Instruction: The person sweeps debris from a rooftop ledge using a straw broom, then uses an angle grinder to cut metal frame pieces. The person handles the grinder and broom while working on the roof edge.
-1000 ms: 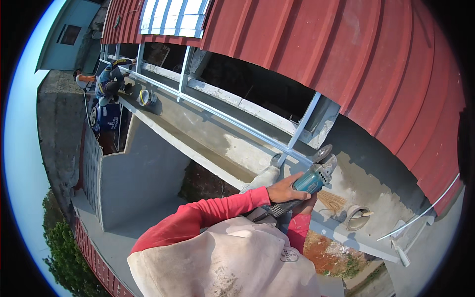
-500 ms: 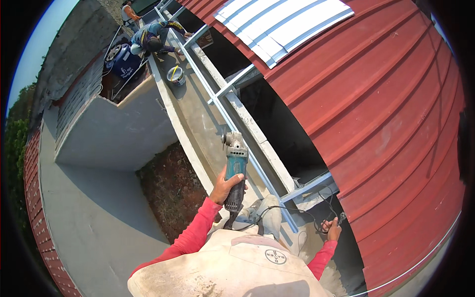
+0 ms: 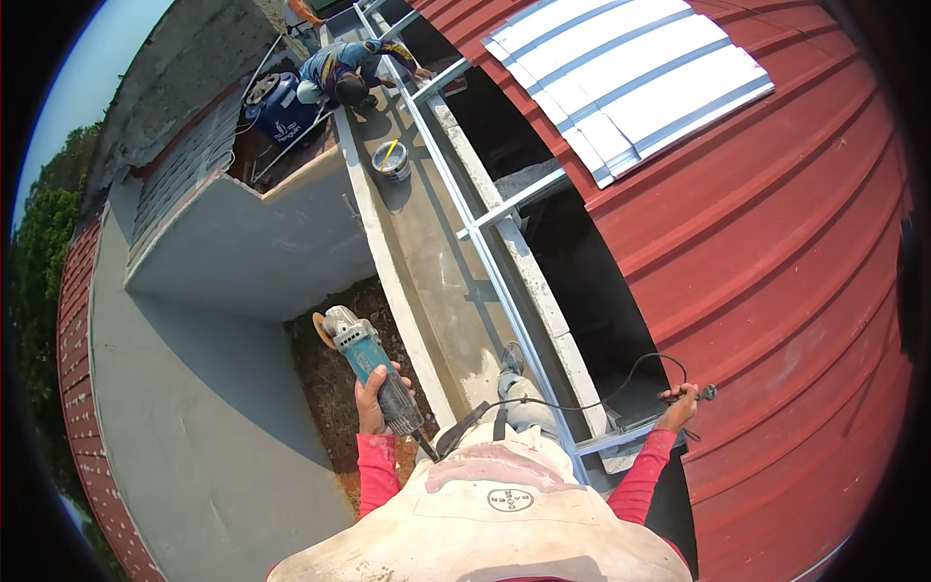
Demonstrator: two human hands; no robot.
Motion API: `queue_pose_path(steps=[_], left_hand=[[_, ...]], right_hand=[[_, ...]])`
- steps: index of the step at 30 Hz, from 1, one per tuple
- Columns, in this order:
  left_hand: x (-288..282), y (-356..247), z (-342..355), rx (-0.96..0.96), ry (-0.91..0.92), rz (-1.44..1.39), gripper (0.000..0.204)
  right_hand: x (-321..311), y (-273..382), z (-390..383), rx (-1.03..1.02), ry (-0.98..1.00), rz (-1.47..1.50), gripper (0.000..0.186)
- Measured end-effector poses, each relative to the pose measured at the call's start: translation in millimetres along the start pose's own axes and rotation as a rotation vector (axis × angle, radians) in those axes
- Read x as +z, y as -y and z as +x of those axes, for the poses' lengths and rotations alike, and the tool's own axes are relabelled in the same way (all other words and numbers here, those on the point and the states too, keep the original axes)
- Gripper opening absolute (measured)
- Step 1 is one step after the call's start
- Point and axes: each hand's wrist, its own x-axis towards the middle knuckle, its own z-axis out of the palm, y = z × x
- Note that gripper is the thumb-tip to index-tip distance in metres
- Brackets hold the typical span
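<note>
Fingers (image 3: 404,381) of the left hand (image 3: 369,402) are wrapping around a teal angle grinder (image 3: 362,353), its disc (image 3: 323,331) jutting beyond them.
Right hand (image 3: 681,405) is clutching a black cord (image 3: 664,355) near its plug (image 3: 709,392); farther off, a co-worker (image 3: 339,76) is crouching beyond a bucket (image 3: 392,165).

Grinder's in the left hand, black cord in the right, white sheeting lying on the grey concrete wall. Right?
One slip: the white sheeting lies on the red roof, not on the wall; the head view shows it. The rest holds: grinder in the left hand, black cord in the right hand.
</note>
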Motion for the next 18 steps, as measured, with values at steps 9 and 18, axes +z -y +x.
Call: queue_pose_path(steps=[9, 18], left_hand=[[1, -85, 92, 0.128, -0.034, 0.088, 0.04], [-30, -147, 224, 0.142, -0.031, 0.069, 0.04]], right_hand=[[254, 70, -23, -0.11, 0.187, -0.014, 0.035], [452, 236, -58, -0.721, 0.441, 0.284, 0.032]])
